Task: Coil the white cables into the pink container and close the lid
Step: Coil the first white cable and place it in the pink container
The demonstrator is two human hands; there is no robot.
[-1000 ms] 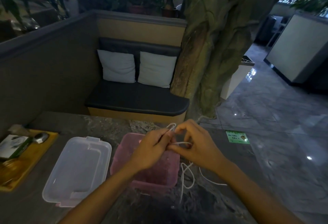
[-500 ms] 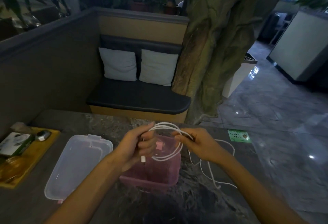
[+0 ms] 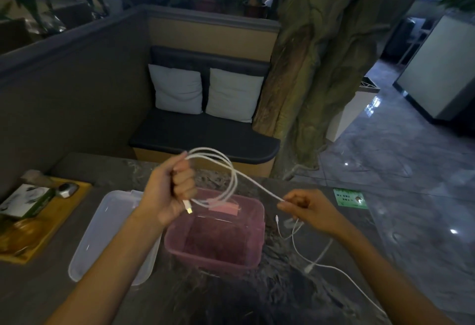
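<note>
- A loose run of white cable (image 3: 341, 272) lies on the dark marbled table (image 3: 180, 296) at the near right, trailing toward the table's near edge; a small plug end sits beside the container's right wall.
- The pink container (image 3: 253, 260) stands open on the table, with nothing that can be made out on its floor; a pink latch tab shows at its far rim.
- Just left of it the clear lid (image 3: 102, 232) lies flat on the table, partly hidden by the left forearm.
- The right hand (image 3: 312, 210) hovers to the right of the container, thumb and fingertips pinched closed on a single strand of the cable — the strand runs taut up and leftward from the pinch.
- The left hand (image 3: 171, 192) is raised above the container's far left corner, fist closed around several loops of the same cable; the loops (image 3: 226, 167) arc up over the hand and hang down over the container's far rim, and a connector end pokes out below the fist.
- At the far left of the table a yellow tray (image 3: 55, 221) holds a box and a small silvery object.
- A green card (image 3: 350, 198) lies on the table's far right.
- Beyond the table — a dark bench (image 3: 205, 134) with two pale cushions (image 3: 177, 89), beside a thick tree trunk (image 3: 321, 67).
</note>
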